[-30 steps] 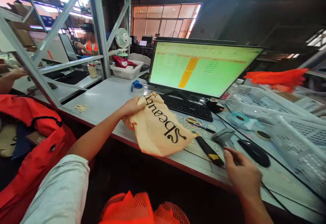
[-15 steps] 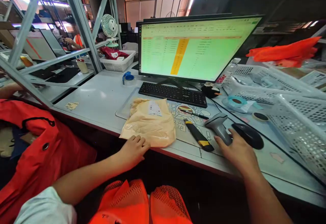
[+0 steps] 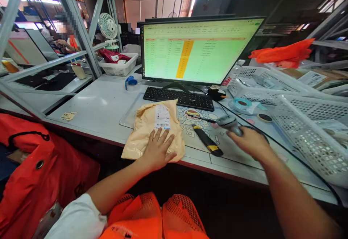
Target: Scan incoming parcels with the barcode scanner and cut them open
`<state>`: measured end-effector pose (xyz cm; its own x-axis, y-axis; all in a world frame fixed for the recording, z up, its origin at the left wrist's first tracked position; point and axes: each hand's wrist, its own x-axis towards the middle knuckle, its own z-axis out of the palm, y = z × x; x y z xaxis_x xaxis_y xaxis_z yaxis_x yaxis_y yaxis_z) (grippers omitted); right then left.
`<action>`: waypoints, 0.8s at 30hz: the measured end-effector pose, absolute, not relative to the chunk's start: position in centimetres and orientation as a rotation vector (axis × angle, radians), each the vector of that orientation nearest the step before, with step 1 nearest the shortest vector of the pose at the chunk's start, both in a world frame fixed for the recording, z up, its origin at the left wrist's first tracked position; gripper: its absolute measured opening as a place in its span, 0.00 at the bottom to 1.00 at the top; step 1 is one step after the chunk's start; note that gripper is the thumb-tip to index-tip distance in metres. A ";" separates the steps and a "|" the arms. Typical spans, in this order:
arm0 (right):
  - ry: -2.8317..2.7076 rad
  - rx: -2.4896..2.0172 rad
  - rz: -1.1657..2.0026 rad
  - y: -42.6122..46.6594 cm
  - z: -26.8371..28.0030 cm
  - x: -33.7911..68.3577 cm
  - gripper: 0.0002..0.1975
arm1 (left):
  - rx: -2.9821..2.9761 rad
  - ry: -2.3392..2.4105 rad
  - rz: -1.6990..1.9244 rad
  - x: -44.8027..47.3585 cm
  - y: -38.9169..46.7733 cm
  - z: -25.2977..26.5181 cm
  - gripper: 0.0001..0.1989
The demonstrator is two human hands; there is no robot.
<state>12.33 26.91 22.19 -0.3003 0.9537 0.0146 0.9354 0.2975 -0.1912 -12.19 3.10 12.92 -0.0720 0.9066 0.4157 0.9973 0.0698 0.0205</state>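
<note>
My left hand (image 3: 158, 149) lies spread and flat on a pale yellow plastic mailing bag (image 3: 141, 126) at the desk's front edge. Just beyond my fingertips, a white label (image 3: 162, 116) with a barcode faces up on the bag. In my right hand (image 3: 251, 141) is a grey barcode scanner (image 3: 227, 121), my fingers wrapped round its handle and its head pointing left. Between the two hands lies a black and yellow utility knife (image 3: 208, 140), with a black pen (image 3: 201, 118) behind it. Part of a black mouse (image 3: 258, 132) shows behind my right hand.
A lit monitor (image 3: 195, 57) stands behind a black keyboard (image 3: 178, 98). White plastic baskets (image 3: 304, 134) line the right side, near a roll of blue tape (image 3: 243, 103). On the left are a metal frame (image 3: 76, 25) and a red sack (image 3: 54, 163). Another person (image 3: 67, 39) sits beyond the frame.
My left hand has moved from the bag's front edge onto its top, fingers now spread. My right hand has lifted the scanner and turned it toward the left. The label lies flatter.
</note>
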 end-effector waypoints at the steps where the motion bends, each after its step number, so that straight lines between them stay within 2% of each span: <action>1: -2.455 -1.707 0.323 26.7 23.5 12.7 0.21 | -1.908 -2.031 -0.433 -11.9 2.4 12.4 0.32; 6: -2.641 -1.173 0.940 23.8 30.4 11.8 0.30 | -1.890 -1.996 -0.394 -10.9 1.2 12.2 0.32; 9: -2.658 -1.106 1.262 21.8 32.9 9.9 0.34 | -1.883 -2.006 -0.402 -10.9 1.5 12.2 0.32; 12: -2.718 -1.061 1.401 20.6 33.6 8.2 0.33 | -1.872 -1.999 -0.416 -11.0 1.6 12.1 0.31; 18: -2.797 -0.887 1.155 21.8 31.9 7.7 0.32 | -1.843 -1.957 -0.480 -11.0 1.5 12.1 0.31; 21: -2.709 -0.944 0.814 23.8 29.3 8.6 0.28 | -1.829 -1.941 -0.532 -11.2 1.5 11.9 0.31; 24: -2.557 -1.257 0.350 26.3 24.7 9.7 0.26 | -1.825 -1.915 -0.589 -11.4 1.6 11.6 0.32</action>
